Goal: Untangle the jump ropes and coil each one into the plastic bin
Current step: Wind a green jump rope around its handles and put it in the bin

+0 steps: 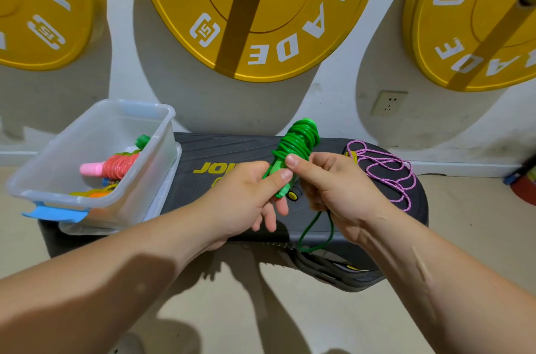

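**Green jump rope (298, 145), part-coiled, held in both hands over a black step platform (220, 148)**
Left hand (243, 197) pinches the handle's lower end. Right hand (333, 182) grips the wound cord, thumb on top, with a loose loop hanging at 6 o'clock. Plastic bin (139, 105) at 9 o'clock holds a red coiled rope (116, 166). Pink cord (385, 174) lies loose on the platform at 3 o'clock. Yellow weight plates (261, 34) at 12 o'clock.

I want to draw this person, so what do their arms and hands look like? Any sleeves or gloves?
No sleeves or gloves show: the left arm and right arm are bare to the picture's edge. The left hand and right hand show no rings, watch or band, and the thumbnails look short and unpainted.
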